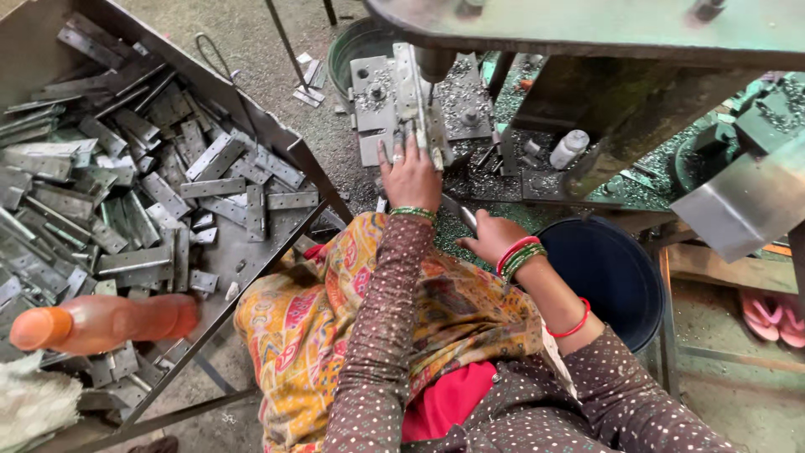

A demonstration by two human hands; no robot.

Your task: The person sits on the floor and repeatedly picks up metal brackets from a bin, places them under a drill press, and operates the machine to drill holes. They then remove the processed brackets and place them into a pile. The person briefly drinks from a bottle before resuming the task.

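My left hand [410, 174] reaches forward onto the bed of a press machine [381, 101]. Its fingers are spread over a grey metal hinge strip [412, 92] that lies under the round punch [433, 62]. My right hand [491, 237] is lower and closer to my lap, closed around the end of another flat metal strip [466, 217]. Both wrists wear green and red bangles. A patterned yellow cloth [335, 310] covers my lap.
A big metal tray [277, 138] on the left holds several loose hinge strips. An orange plastic bottle [101, 323] lies on its near edge. A dark blue bucket [608, 268] stands at my right. A small white bottle [568, 148], metal shavings and pink sandals [771, 315] are nearby.
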